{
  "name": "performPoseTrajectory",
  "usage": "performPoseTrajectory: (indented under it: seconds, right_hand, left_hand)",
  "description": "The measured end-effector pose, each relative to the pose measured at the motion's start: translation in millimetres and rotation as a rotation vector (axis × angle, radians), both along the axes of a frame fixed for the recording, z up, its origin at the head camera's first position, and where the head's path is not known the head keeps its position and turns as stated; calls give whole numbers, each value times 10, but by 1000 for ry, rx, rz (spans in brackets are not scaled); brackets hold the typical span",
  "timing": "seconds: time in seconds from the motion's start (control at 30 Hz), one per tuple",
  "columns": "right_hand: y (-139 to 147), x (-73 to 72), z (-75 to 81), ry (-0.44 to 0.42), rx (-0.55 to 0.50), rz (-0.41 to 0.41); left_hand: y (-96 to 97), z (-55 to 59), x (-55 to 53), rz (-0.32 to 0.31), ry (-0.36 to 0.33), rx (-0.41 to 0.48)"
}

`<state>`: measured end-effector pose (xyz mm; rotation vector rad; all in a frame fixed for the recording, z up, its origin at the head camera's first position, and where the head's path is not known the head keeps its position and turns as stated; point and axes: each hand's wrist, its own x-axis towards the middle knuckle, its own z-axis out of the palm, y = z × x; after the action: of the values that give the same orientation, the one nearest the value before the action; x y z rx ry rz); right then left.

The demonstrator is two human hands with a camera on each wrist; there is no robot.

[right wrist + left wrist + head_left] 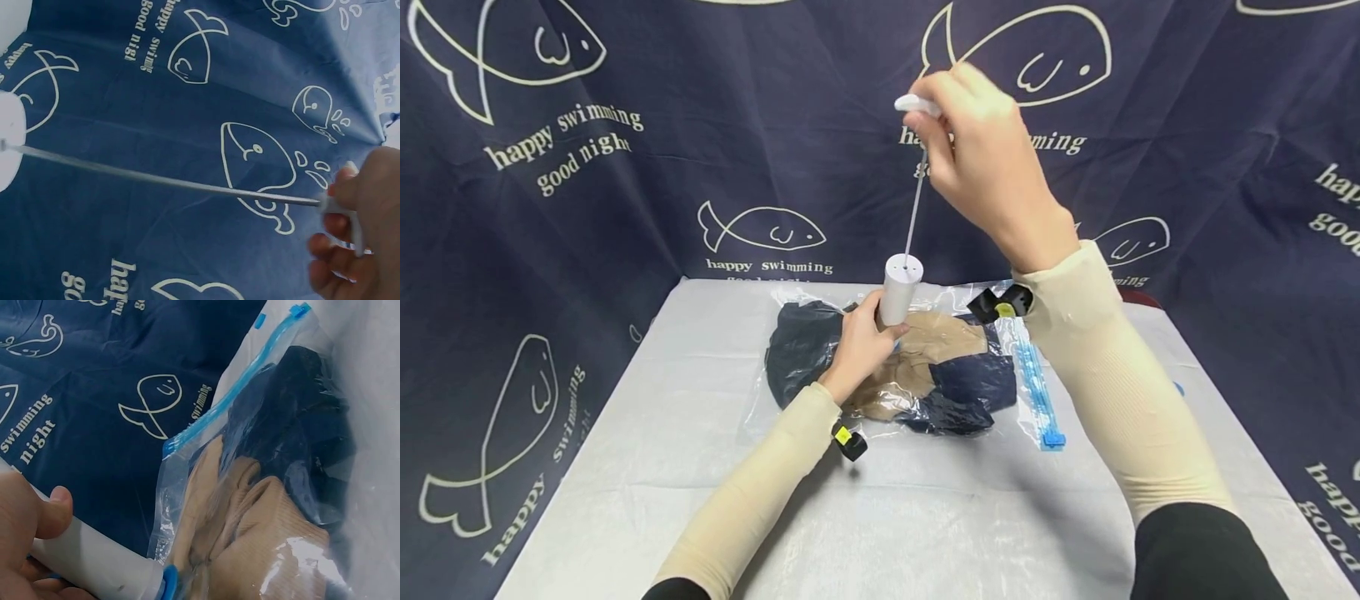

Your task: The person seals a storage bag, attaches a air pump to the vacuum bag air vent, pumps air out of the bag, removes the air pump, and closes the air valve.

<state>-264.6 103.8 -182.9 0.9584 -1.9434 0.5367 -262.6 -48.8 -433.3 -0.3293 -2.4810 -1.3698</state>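
A white hand pump (898, 293) stands upright over a clear vacuum storage bag (820, 433) in the head view. Round its barrel curls my left hand (859, 346). High above, my right hand (981, 137) grips the white pump handle (916, 104), and the thin metal rod (914, 208) is drawn far out of the barrel. In the left wrist view the barrel's lower end meets a blue valve (169, 581) on the bag. Folded clothes inside the bag are dark green, tan (269, 531) and navy (970, 379).
The bag's blue zip strip (1037, 387) with its slider (1052, 439) runs along the right side. Beneath lies a table with a white cover (647, 392). A dark blue curtain (647, 217) with fish prints hangs behind and at the sides.
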Motion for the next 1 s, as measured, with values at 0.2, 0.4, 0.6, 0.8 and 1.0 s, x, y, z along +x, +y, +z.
performPoseTrajectory:
  seconds: [0.2, 0.4, 0.6, 0.8, 1.0]
  right_hand:
    - [17, -7, -260, -167, 160, -9]
    - [-24, -52, -651, -323, 333, -32]
    - [-36, -66, -913, -479, 447, -94]
    - [-83, -97, -1027, -477, 452, -73]
    - [-111, -108, -1090, -478, 459, -81]
  left_hand:
    - [-22, 10, 10, 23, 11, 3]
    - [-8, 29, 14, 35, 10, 12]
    - [42, 32, 16, 1, -10, 0]
    - [28, -15, 8, 10, -21, 13]
    - [20, -76, -5, 7, -21, 17]
